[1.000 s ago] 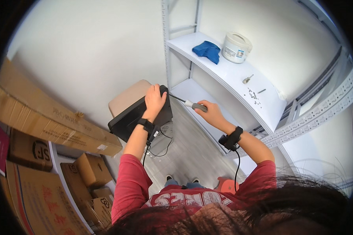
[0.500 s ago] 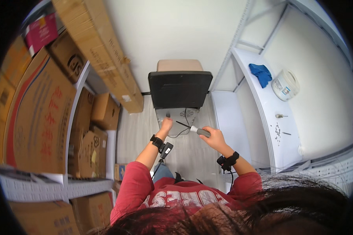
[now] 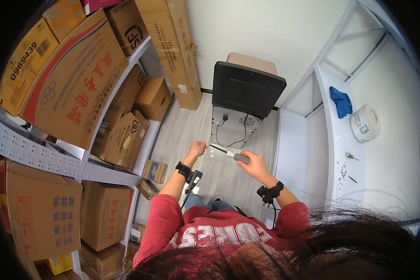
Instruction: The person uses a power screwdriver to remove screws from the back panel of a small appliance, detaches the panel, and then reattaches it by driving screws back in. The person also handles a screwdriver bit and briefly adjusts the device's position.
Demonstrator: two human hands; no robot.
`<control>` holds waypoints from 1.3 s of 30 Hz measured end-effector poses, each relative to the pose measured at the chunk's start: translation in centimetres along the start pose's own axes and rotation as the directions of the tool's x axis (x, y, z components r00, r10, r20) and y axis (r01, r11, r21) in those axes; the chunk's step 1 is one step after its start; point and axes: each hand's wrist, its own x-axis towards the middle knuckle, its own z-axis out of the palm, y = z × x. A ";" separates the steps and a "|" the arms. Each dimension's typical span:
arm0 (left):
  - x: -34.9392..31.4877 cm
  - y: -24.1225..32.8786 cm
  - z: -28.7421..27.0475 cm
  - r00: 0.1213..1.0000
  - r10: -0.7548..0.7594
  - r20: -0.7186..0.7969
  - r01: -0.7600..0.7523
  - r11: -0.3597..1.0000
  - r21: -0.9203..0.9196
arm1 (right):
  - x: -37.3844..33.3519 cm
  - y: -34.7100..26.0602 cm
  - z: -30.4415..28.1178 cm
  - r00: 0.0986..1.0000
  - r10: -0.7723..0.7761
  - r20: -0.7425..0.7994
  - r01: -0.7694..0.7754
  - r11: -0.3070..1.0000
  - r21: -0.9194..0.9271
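Note:
My right hand (image 3: 252, 164) is wrapped round the grey-and-white handle of a screwdriver (image 3: 230, 154), its dark shaft pointing left. Just left of the screwdriver's tip, my left hand (image 3: 198, 149) is closed with fingertips pinched; anything in them is too small to make out. Ahead of both hands stands a grey metal cabinet (image 3: 228, 133) with a round vent and a black cord (image 3: 232, 143) looping across it. A wide black panel (image 3: 247, 89) leans over its top, with a beige rounded part (image 3: 252, 62) behind.
Shelving with cardboard boxes (image 3: 74, 79) lines the left side, beside a tall upright carton (image 3: 172, 51). On the white shelf (image 3: 329, 154) at right lie a blue cloth (image 3: 341, 101), a white tub (image 3: 365, 123), a small brush-like tool (image 3: 351, 156), small scattered pieces (image 3: 343, 174) and a thin green tool (image 3: 352, 179).
The view has turned, so the cabinet and shelves sit further right and more left-hand boxes show. My left hand appears clear of the cabinet now; the screwdriver stays in my right hand.

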 end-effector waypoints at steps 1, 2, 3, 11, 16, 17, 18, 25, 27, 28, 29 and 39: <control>-0.2 -0.1 -0.1 0.999 0.037 -0.026 -0.037 0.999 0.007 | -0.1 -0.1 0.1 1.000 -0.006 -0.001 0.006 1.000 0.007; -0.4 -0.3 -0.1 0.996 0.072 -0.049 -0.071 0.997 0.017 | -0.3 -0.1 0.3 1.000 -0.009 -0.002 0.009 1.000 0.016; -0.6 -0.4 -0.3 0.992 0.106 -0.071 -0.104 0.994 0.028 | -0.4 -0.2 0.5 1.000 -0.012 -0.004 0.012 1.000 0.023; -2.7 0.0 -1.8 0.990 0.133 0.053 -0.119 0.970 -0.214 | -1.4 -1.4 0.5 1.000 -0.030 -0.008 0.030 0.999 0.026; -3.5 0.4 -1.9 0.991 0.130 -0.011 -0.129 0.960 -0.247 | -2.0 -2.4 0.7 0.999 -0.023 -0.022 0.023 0.999 0.024; -3.7 0.7 -1.7 0.992 0.125 -0.031 -0.129 0.963 -0.237 | -2.1 -2.6 0.5 0.999 -0.019 -0.027 0.020 0.999 0.028; -3.8 1.0 -1.5 0.991 0.121 -0.052 -0.129 0.965 -0.227 | -2.1 -2.8 0.4 0.999 -0.018 -0.030 0.018 0.999 0.031; -4.0 1.7 -0.8 0.994 0.106 0.000 -0.104 0.974 -0.199 | -2.7 -3.3 0.8 0.998 0.018 -0.054 -0.015 0.999 0.050; -3.8 1.6 -0.7 0.993 0.115 0.003 -0.112 0.970 -0.218 | -2.9 -3.3 0.9 0.998 0.019 -0.058 -0.016 0.998 0.055; -3.7 1.5 -0.6 0.993 0.115 0.010 -0.110 0.969 -0.220 | -3.0 -3.3 0.9 0.998 0.013 -0.063 -0.009 0.998 0.056; -3.7 1.5 -0.5 0.993 0.116 0.017 -0.109 0.969 -0.222 | -3.0 -3.2 0.9 0.998 0.007 -0.068 -0.003 0.998 0.057; -3.7 2.7 0.1 0.977 0.196 0.085 -0.170 0.954 -0.245 | -3.4 -2.0 1.0 0.991 0.041 -0.129 -0.022 0.989 0.149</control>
